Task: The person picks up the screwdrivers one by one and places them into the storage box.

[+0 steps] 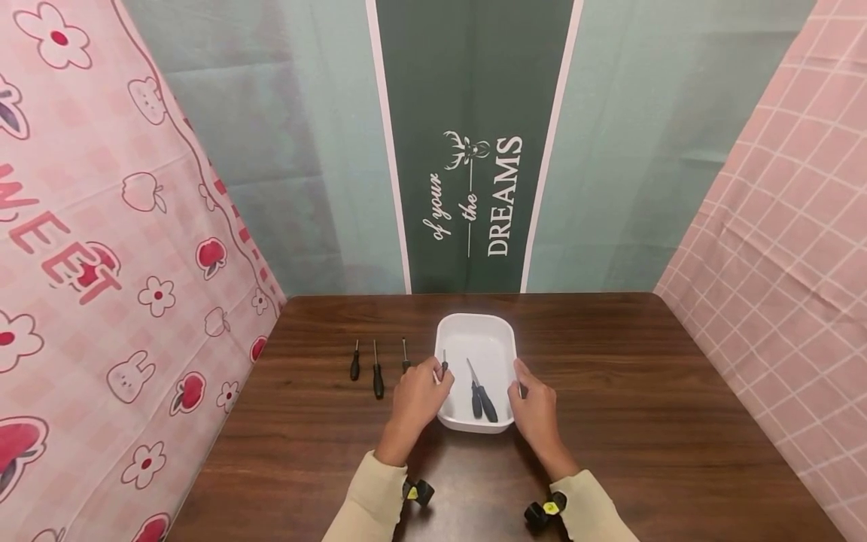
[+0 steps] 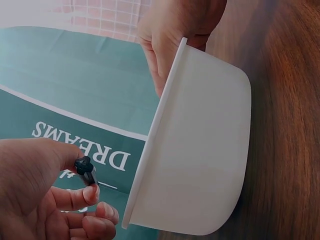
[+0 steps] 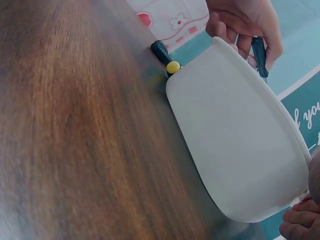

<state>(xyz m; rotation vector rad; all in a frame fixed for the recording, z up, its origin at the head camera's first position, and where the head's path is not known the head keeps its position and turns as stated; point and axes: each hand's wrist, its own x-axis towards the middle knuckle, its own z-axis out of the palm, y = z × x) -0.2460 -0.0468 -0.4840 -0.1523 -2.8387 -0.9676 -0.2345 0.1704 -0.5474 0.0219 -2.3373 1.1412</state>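
Note:
A white rectangular tub (image 1: 474, 316) stands on the table. Two black-handled screwdrivers (image 1: 486, 406) lie in its near half, one partly over the other. Over the tub's left rim, my left hand (image 1: 420, 393) pinches another screwdriver (image 1: 445, 366) between thumb and fingers; its dark handle (image 2: 86, 170) shows in the left wrist view. My right hand (image 1: 535, 399) grips the tub's right rim, thumb towards the inside. A small dark patch shows by its fingers, too small to identify. Most of the right hand (image 3: 300, 222) is cut off in the right wrist view.
Left of the tub, a short screwdriver (image 1: 355, 365) and a longer screwdriver (image 1: 378, 376) lie on the brown wooden table (image 1: 609, 361). A third screwdriver (image 1: 405, 354) is partly hidden by my left hand. Printed cloths (image 1: 311, 188) hang behind and at both sides.

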